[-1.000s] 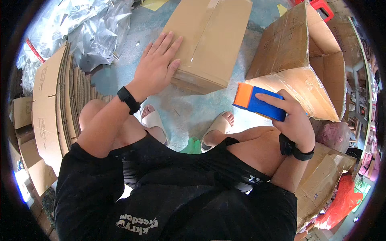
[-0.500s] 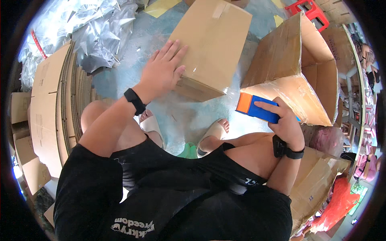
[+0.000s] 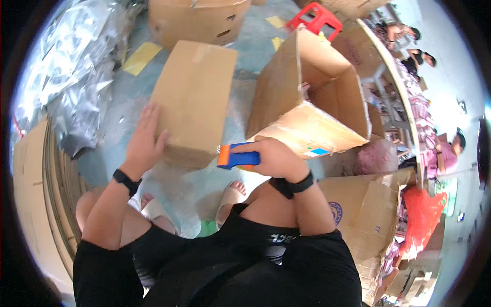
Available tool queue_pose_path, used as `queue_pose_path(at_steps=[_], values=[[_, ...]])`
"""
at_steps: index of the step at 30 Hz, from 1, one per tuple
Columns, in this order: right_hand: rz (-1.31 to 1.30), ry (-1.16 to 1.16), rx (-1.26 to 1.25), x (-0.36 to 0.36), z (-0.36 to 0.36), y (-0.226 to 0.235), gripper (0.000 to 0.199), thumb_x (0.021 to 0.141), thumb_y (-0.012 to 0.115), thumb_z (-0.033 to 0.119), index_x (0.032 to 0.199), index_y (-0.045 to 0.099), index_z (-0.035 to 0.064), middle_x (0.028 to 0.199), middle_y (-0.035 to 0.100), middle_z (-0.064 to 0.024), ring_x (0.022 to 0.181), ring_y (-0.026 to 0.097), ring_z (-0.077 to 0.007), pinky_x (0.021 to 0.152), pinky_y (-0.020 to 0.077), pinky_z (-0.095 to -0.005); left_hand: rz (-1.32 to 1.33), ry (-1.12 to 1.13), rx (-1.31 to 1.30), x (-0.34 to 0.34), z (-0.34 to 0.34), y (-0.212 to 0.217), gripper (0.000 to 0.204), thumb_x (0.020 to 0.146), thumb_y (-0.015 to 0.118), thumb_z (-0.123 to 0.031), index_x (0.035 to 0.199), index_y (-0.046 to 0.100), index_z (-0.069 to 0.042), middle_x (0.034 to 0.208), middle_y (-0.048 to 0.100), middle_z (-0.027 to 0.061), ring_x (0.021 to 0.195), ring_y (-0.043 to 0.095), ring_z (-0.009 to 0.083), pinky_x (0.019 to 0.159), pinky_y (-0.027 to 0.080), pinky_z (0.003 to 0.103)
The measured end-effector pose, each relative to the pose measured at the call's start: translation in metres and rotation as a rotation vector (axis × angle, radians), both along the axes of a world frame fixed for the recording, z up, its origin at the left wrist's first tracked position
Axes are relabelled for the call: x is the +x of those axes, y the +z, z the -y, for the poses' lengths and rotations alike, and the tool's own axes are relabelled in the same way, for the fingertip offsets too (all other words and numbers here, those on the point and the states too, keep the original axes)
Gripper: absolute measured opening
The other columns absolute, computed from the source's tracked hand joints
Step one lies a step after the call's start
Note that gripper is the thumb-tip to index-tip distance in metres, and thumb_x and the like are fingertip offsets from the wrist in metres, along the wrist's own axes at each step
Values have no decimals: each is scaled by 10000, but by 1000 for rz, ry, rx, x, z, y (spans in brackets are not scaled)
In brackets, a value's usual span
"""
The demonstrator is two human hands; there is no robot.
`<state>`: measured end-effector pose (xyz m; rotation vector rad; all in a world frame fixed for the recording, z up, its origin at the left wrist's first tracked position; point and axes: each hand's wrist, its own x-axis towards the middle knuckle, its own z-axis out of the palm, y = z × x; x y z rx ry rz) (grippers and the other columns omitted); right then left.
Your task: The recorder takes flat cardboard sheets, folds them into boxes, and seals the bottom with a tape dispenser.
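A closed brown carton (image 3: 197, 92) stands on the floor in front of me, a strip of tape on its top. My left hand (image 3: 146, 135) lies along the carton's left side near its close end, fingers stretched out. In my right hand (image 3: 279, 158) is a blue and orange tape dispenser (image 3: 240, 156). Its toothed orange end points left, close to the carton's near right corner; whether it touches cannot be made out. To the right, a large open carton (image 3: 276, 84) lies with its mouth facing right, and my right hand is just in front of its lower flap.
Flattened cartons (image 3: 38, 179) stand stacked at my left, below clear plastic wrapping (image 3: 76, 61). Farther off are a round-sided brown carton (image 3: 194, 23) and a red stool (image 3: 314, 20). A worn carton (image 3: 363, 215) and a red bag (image 3: 422, 220) sit at right. People (image 3: 445, 153) are beyond a long table.
My right hand has brought the tape dispenser leftward to the carton's near corner. The view has turned right, so most things appear farther left. My left hand stays on the carton's left side.
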<state>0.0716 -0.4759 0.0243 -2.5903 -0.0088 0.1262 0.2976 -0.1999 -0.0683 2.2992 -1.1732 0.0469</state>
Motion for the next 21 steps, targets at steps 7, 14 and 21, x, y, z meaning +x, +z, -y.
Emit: queue_pose_path(at_steps=[7, 14, 21], values=[[-123, -61, 85, 26, -10, -3, 431, 723, 759, 230, 1147, 754, 155, 914, 719, -187, 833, 686, -358, 767, 545, -404, -347, 321, -245, 22, 6, 2, 457, 988, 542, -166, 1407, 534, 14, 1284, 656, 232, 1204, 633, 360, 1029, 471, 392], [-277, -9, -82, 77, -49, -41, 409, 625, 719, 250, 975, 756, 43, 896, 712, -228, 873, 692, -405, 759, 562, -436, -615, 538, -802, 73, -1, -45, 271, 988, 582, -181, 1127, 674, 33, 982, 721, 86, 914, 668, 152, 851, 499, 277], [-196, 160, 42, 113, -92, -41, 248, 658, 719, 233, 751, 723, 2, 761, 683, -247, 765, 689, -439, 662, 553, -496, -490, 546, -804, 90, -13, -63, 354, 969, 569, -103, 1293, 576, 40, 1193, 652, 143, 1089, 630, 217, 952, 482, 325]])
